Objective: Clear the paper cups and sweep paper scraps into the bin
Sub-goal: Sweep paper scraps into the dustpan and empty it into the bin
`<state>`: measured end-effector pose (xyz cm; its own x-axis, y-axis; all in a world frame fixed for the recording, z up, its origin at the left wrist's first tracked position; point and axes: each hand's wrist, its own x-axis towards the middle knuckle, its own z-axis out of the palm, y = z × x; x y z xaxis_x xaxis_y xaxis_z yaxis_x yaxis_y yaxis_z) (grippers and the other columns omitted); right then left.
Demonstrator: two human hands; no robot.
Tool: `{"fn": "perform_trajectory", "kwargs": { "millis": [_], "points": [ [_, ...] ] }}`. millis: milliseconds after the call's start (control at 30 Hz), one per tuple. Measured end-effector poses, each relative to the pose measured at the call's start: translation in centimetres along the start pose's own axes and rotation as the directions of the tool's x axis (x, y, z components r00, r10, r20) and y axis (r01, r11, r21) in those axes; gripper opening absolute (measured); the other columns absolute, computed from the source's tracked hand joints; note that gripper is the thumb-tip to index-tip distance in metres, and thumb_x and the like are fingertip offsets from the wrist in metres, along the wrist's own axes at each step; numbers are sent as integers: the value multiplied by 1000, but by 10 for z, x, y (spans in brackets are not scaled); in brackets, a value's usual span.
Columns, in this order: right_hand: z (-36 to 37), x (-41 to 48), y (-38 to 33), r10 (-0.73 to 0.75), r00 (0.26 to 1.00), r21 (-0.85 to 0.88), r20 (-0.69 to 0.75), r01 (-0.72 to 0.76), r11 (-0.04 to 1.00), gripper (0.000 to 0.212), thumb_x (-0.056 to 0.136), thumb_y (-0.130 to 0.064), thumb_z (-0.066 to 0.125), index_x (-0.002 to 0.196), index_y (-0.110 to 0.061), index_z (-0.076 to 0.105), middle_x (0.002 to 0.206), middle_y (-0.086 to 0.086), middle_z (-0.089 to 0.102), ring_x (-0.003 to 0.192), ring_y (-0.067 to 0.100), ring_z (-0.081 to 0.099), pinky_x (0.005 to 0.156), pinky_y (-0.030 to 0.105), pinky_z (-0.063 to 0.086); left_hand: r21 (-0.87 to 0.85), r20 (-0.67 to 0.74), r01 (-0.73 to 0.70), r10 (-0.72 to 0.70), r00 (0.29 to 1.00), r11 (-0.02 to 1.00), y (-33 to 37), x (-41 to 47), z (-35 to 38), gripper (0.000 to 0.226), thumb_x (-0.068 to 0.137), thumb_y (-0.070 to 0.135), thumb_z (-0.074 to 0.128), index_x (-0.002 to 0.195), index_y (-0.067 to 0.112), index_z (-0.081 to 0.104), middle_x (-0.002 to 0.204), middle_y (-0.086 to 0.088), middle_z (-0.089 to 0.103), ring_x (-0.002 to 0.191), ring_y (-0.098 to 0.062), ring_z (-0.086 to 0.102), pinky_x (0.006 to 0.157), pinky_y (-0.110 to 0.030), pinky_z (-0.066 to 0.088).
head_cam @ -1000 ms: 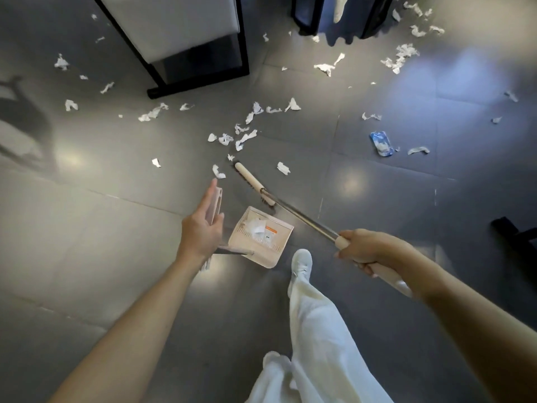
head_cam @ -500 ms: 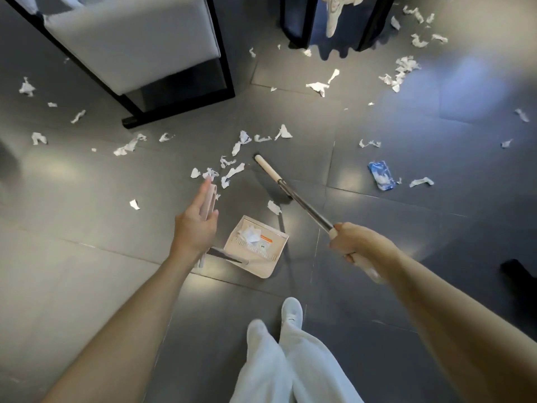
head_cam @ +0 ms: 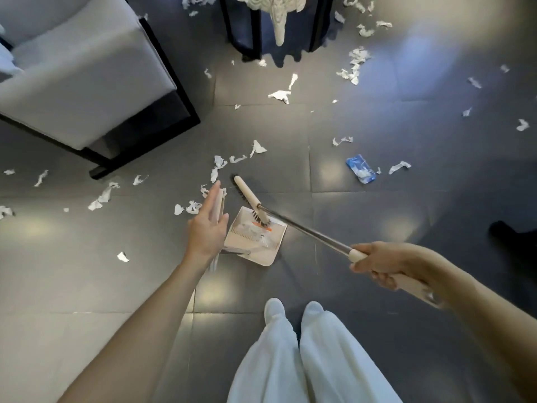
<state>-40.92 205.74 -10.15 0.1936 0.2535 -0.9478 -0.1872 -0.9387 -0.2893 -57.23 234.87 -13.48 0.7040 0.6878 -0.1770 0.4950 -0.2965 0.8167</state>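
My left hand [head_cam: 207,228] holds the upright beige handle [head_cam: 220,203] of a beige dustpan [head_cam: 261,253] that rests on the dark tiled floor with paper bits in it. My right hand [head_cam: 377,264] grips the long broom handle [head_cam: 305,231]. The broom head [head_cam: 249,199] lies angled over the dustpan's far edge, bristles touching the pan. White paper scraps [head_cam: 216,167] are scattered just beyond the pan, with more scraps [head_cam: 353,64] farther off to the right. No paper cup is visible.
A grey upholstered chair [head_cam: 75,82] on a black frame stands at the upper left. A black-framed stand [head_cam: 252,33] is at the top centre. A blue wrapper [head_cam: 361,172] lies on the right. A dark object [head_cam: 514,238] sits at the right edge. My white-trousered legs [head_cam: 290,359] are below.
The broom head came back from the floor beyond the pan onto the dustpan's far edge. My feet now stand side by side, and the chair looks nearer.
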Motion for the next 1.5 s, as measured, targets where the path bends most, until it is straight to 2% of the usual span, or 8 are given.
{"fn": "perform_trajectory", "kwargs": {
  "millis": [200, 433, 633, 800, 900, 967, 1100, 1500],
  "points": [
    [-54, -5, 26, 17, 984, 226, -180, 24, 974, 8, 94, -18, 56, 102, -17, 59, 55, 3, 41, 38, 12, 33, 39, 18, 32, 116, 96, -133, 122, 988, 984, 54, 57, 49, 68, 89, 8, 62, 144, 42, 38, 136, 16, 53, 118, -7, 52, 87, -4, 29],
    [-169, 7, 64, 67, 911, 287, -406, 57, 956, 9, 95, -16, 55, 103, -15, 56, 49, 3, 44, 34, 14, 38, 38, 20, 35, 38, 235, -251, 236, 943, 967, 128, 128, 146, 74, 88, -2, 59, 142, 43, 34, 121, 39, 38, 103, 31, 35, 84, 10, 23],
    [-288, 24, 92, 200, 841, 265, -502, -71, 962, 22, 95, -19, 56, 115, -13, 50, 54, 8, 53, 41, 20, 47, 49, 29, 43, 72, 312, -307, 271, 911, 949, 198, 184, 238, 83, 88, 2, 59, 134, 63, 27, 120, 29, 48, 97, 20, 47, 79, 10, 26],
    [-372, 40, 99, 262, 818, 168, -512, -204, 965, 26, 97, -23, 52, 113, -3, 55, 60, 7, 59, 52, 22, 54, 54, 27, 41, 71, 411, -314, 259, 874, 947, 237, 226, 302, 84, 91, 3, 56, 132, 70, 25, 118, 23, 60, 115, -25, 60, 102, -38, 43],
    [-407, 54, 95, 289, 827, 135, -483, -255, 957, 29, 98, -23, 49, 116, -2, 55, 67, 8, 61, 57, 22, 55, 54, 25, 40, 166, 413, -403, 307, 857, 900, 253, 257, 325, 79, 91, 8, 58, 143, 52, 18, 110, 5, 69, 100, -31, 65, 86, -35, 47],
    [-416, 64, 91, 299, 844, 145, -445, -261, 954, 30, 98, -22, 49, 120, -2, 53, 71, 10, 62, 57, 22, 54, 57, 26, 42, 152, 402, -369, 283, 871, 917, 260, 275, 333, 74, 92, 8, 57, 147, 43, 22, 122, -8, 66, 109, -33, 62, 95, -37, 44],
    [-392, 79, 77, 259, 882, 79, -393, -248, 965, 26, 94, -22, 49, 119, -12, 48, 64, 4, 60, 49, 16, 54, 48, 22, 41, 128, 413, -408, 325, 851, 904, 280, 287, 354, 71, 92, 5, 57, 150, 32, 27, 141, 1, 51, 123, -28, 54, 97, -22, 36],
    [-334, 34, 33, 210, 965, 461, -158, -116, 880, 28, 92, -23, 54, 115, -39, 51, 57, 1, 46, 36, 10, 40, 39, 20, 38, 87, 479, -412, 325, 815, 907, 294, 348, 352, 73, 91, 11, 53, 148, 45, 22, 121, -11, 65, 92, -32, 63, 76, -27, 43]
  ]
}}
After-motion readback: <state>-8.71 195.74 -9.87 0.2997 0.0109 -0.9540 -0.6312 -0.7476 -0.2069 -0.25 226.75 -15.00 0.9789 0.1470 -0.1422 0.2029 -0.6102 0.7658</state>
